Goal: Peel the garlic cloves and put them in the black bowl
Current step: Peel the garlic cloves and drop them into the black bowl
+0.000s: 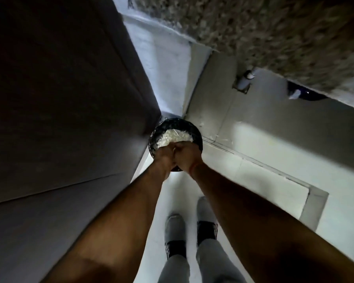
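Grip: both our hands close on the black bowl [175, 127] from its near side. Our left hand [164, 158] and our right hand [187, 155] press knuckle to knuckle, fingers curled over the near rim.
Left hand: it holds the lower-left part of the bowl. Its fingertips are hidden against the white heap, so we cannot tell how deep they reach.
Right hand: it holds the lower-right part of the bowl, thumb side against the left hand.
Bowl: round, dark, seen from above, just left of the frame's centre. Its mouth tips slightly away from us, toward the top of the frame. Being round, it shows no long axis.
Contents: a white, shredded-looking heap [175, 136] fills the near half of the bowl. It is too blurred for us to tell cloves from peel. The heap runs left to right across the bowl.
Forearms: both rise from the bottom corners and meet at the bowl, forming a narrow V.
Below the bowl: pale floor [243, 180], with our grey trouser legs and grey-and-black shoes [175, 235] in the lower centre, toes toward the top of the frame.
Left of frame: a large dark panel [59, 99] fills the left side, its edge just beside the bowl.
Upper right: a speckled, blurred surface [274, 27] above a grey panel [294, 119].
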Available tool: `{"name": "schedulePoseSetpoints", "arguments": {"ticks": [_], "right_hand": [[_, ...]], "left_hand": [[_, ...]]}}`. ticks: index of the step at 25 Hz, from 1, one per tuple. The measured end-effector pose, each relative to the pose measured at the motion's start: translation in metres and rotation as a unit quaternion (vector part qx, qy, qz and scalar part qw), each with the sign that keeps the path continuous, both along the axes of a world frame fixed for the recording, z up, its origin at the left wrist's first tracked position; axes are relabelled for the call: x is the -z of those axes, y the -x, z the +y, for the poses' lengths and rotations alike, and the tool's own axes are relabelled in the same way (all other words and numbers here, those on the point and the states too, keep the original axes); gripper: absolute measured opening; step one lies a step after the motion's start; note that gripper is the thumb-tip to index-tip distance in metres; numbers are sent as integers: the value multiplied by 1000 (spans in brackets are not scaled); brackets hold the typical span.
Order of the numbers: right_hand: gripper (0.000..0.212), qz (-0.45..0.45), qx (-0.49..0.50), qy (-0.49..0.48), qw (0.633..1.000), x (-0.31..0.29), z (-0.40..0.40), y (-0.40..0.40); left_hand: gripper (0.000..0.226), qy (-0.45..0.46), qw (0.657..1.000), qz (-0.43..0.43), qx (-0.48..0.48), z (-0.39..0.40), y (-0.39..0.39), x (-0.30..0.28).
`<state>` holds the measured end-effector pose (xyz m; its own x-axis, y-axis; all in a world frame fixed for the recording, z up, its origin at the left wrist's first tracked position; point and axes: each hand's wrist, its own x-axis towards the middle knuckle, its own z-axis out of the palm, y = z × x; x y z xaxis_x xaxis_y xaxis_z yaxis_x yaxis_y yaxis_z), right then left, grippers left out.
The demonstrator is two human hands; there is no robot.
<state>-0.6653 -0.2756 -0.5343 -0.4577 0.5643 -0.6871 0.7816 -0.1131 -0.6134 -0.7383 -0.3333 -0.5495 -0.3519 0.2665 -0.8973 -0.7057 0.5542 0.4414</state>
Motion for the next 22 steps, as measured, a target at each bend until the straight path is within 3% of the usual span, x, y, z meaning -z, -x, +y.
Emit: {"name": "schedulePoseSetpoints", "arguments": {"ticks": [2, 6, 10, 12, 15, 16, 19, 20, 22], "right_hand": [[37, 20, -56, 24, 998, 10, -12, 5], [53, -83, -251, -56, 963, 23, -4, -1], [56, 50, -284, -99, 952, 12, -8, -2], [57, -8, -339, -120, 933, 20, -11, -17], [63, -157, -372, -150, 902, 27, 0, -28], [66, -148, -359, -171, 906, 24, 1, -28], [68, 3, -368, -176, 913, 9, -11, -24], [65, 6, -379, -155, 912, 8, -16, -30], [61, -89, -358, -114, 922, 9, -16, -46]], "left_hand": [[34, 4, 997, -32, -76, 11, 7, -5], [32, 5, 996, -34, -77, 10, 26, -11], [38, -17, 989, -80, -121, 4, 28, -13], [46, -18, 988, -101, -119, 2, 28, -15], [35, 5, 992, -60, -110, -7, 23, -10], [30, 6, 991, -55, -119, -11, 20, -9], [31, -13, 987, -82, -134, -10, 13, -12], [35, -17, 988, -86, -123, -9, 12, -20], [36, -12, 991, -75, -107, -7, 9, -35]]}}
